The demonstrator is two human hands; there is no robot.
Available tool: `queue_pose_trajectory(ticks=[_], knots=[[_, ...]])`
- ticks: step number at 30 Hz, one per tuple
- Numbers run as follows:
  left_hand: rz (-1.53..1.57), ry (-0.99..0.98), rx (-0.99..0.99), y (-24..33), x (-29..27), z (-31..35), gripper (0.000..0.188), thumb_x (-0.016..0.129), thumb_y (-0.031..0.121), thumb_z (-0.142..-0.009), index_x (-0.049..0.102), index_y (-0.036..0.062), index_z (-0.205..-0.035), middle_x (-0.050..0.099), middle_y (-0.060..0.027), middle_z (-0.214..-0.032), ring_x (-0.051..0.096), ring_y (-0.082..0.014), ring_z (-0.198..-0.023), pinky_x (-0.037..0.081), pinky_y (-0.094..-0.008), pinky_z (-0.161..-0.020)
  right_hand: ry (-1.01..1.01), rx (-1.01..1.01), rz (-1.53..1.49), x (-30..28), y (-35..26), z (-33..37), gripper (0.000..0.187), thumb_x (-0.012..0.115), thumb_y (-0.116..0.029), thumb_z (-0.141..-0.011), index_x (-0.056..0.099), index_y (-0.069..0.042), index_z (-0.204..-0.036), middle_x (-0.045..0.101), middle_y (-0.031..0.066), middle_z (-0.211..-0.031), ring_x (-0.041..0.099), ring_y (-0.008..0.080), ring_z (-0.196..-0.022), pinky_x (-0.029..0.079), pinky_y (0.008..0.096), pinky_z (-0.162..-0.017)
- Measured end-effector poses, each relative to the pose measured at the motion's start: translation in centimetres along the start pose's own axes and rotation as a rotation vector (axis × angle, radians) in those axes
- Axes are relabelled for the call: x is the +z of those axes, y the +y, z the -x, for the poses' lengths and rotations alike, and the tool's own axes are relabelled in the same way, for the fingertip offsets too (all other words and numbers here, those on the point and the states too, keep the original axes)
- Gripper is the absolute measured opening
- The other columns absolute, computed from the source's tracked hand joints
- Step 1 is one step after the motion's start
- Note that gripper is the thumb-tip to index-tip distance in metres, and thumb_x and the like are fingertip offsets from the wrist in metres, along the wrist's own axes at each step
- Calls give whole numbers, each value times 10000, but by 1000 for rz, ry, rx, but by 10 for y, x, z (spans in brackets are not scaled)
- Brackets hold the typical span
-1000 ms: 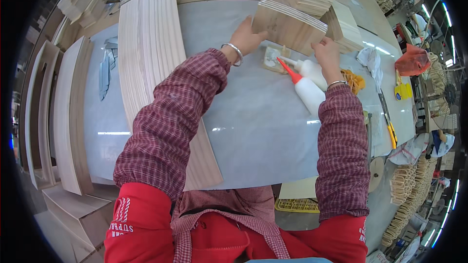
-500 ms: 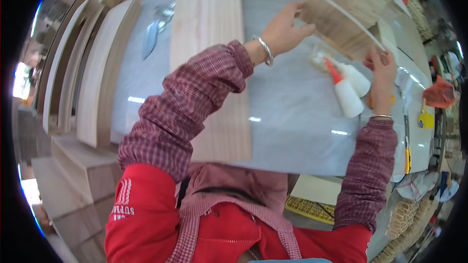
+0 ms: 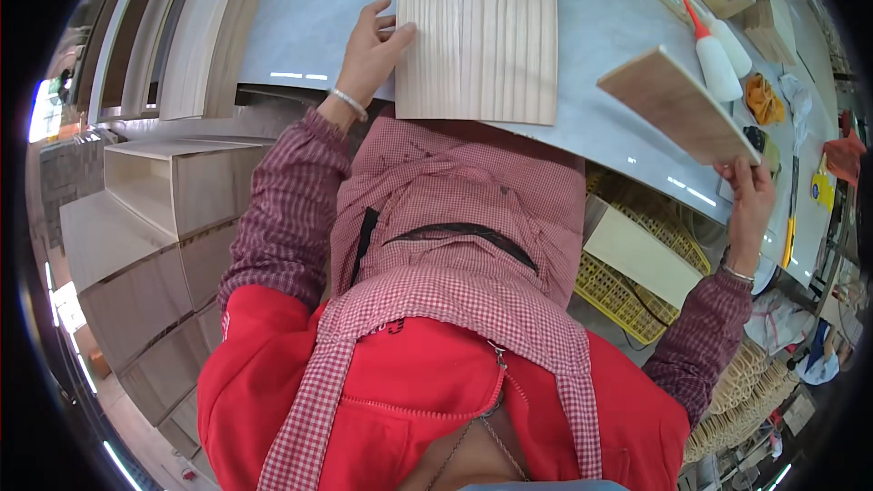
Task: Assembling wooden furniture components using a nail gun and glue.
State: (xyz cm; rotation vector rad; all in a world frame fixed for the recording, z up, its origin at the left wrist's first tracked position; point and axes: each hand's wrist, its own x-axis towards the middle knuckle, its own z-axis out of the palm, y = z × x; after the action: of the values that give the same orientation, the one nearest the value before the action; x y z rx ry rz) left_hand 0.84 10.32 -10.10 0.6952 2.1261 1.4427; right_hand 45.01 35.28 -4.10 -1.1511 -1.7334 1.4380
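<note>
A large pale wooden board [image 3: 477, 36] lies flat at the table's near edge. My left hand [image 3: 371, 53] is at its left edge, fingers apart, the fingertips at or just touching the wood; it grips nothing. On the right, my right hand [image 3: 747, 195] pinches one corner of a small rectangular wooden panel [image 3: 677, 105], which is held tilted above the table. Behind the panel stand or lean two white squeeze bottles, the nearer bottle [image 3: 718, 68] with a red nozzle.
Long wooden pieces [image 3: 195, 36] stand at the left of the blue-grey table [image 3: 309, 0]. Stacked wooden boxes [image 3: 136, 264] rise below them. An orange cloth [image 3: 764, 98] and a yellow-handled cutter [image 3: 789, 241] lie at right. Under the table is a yellow crate [image 3: 623, 295] with a pale board.
My left hand has let go of the small panel and moved left to the large board. My right hand keeps the panel and has drawn it nearer. The view has tilted down.
</note>
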Motion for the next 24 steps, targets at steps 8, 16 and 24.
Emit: queue_pose_trajectory(ticks=[8, 16, 24], knots=[[285, -54, -28, 13, 2, -4, 558, 601, 116, -887, 377, 51, -1394, 587, -204, -1126, 613, -227, -921, 514, -301, -800, -98, 30, 33, 33, 6, 71, 202, 566, -45, -919, 601, 29, -1103, 626, 75, -1003, 595, 147, -862, 514, 250, -804], [498, -150, 11, 67, -21, -29, 607, 529, -59, -810, 350, 1, -1386, 582, -135, -1027, 569, -186, -813, 500, -260, -727, -273, -33, -16, 106, 12, 55, 177, 586, -23, -887, 620, 34, -1050, 635, 58, -918, 599, 136, -801, 477, 224, -748], [422, -220, 73, 77, -12, -6, 473, 572, 70, -887, 460, 54, -1346, 604, -132, -1095, 599, -179, -884, 502, -246, -763, -359, -155, -29, 171, -2, 31, 192, 619, -50, -851, 652, 18, -1028, 650, 47, -817, 591, 112, -733, 463, 202, -698]])
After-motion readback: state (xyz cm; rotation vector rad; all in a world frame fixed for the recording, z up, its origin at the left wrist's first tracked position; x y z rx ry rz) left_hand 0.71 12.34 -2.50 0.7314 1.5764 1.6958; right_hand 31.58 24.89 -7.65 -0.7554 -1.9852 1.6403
